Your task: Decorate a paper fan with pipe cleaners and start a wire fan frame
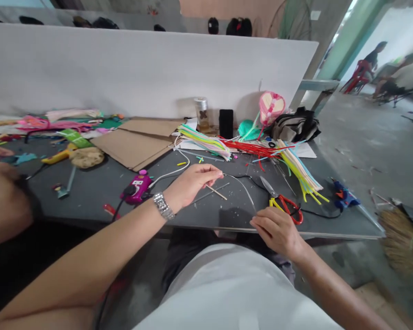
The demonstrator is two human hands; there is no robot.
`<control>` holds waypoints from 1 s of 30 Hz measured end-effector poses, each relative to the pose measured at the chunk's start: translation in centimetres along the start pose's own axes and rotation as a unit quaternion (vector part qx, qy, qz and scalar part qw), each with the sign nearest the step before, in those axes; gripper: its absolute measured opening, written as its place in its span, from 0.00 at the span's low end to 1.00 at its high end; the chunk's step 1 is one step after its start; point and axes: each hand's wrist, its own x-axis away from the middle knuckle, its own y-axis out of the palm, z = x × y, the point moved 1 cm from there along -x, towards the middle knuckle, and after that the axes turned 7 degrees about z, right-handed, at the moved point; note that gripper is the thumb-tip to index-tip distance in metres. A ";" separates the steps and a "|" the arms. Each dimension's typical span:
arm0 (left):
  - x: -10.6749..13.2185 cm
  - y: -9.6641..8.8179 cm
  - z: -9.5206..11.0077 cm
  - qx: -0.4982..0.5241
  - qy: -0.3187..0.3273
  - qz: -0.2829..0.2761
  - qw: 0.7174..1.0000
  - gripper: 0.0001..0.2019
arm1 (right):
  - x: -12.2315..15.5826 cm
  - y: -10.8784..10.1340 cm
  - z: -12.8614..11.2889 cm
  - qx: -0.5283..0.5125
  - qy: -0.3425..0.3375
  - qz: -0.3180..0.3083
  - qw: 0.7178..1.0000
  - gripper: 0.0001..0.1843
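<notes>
A thin, pale wire (pixel 242 184) bows between my two hands above the grey table. My left hand (pixel 198 181), with a metal watch on its wrist, pinches one end between thumb and fingertips. Lower down, near the table's front edge, my right hand (pixel 277 230) is closed on the other end. Beneath the left hand lie a short wooden stick (pixel 217 193) and a thin grey rod (pixel 208 195), crossing each other. Scissors (pixel 285 204) with red and yellow handles rest just behind my right hand, blades pointing away.
Bundles of coloured pipe cleaners (pixel 206 142) and red stems (pixel 251 147) lie behind. A purple power socket (pixel 137 188) with cords sits left, a blue glue gun (pixel 344 195) right. Cardboard sheets (pixel 134 146), a jar (pixel 202 114) and a phone (pixel 226 123) stand farther back. Another person's arm (pixel 7 201) is at left.
</notes>
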 end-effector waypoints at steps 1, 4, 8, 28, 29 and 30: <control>0.5 0.0 -0.3 0.021 -0.003 0.010 1.000 0.14 | 0.0 0.5 -0.5 -0.006 -0.001 0.005 1.000 0.06; 1.2 0.1 -0.8 0.069 -0.023 0.024 0.997 0.20 | 0.0 1.7 -1.3 -0.022 0.003 0.023 0.999 0.06; 0.2 0.5 -1.9 0.086 -0.038 0.049 0.994 0.24 | 0.2 3.1 -1.2 -0.034 0.014 0.039 0.999 0.05; -0.9 3.6 -4.6 0.105 -0.108 0.152 0.977 0.21 | 2.9 5.0 -0.1 0.005 0.028 0.026 0.999 0.07; -0.9 3.7 -4.7 0.103 -0.115 0.158 0.975 0.20 | 3.1 5.2 -0.1 0.007 0.031 0.021 0.999 0.07; -0.9 3.8 -4.7 0.104 -0.119 0.164 0.974 0.19 | 3.3 5.4 -0.1 0.010 0.033 0.019 0.999 0.08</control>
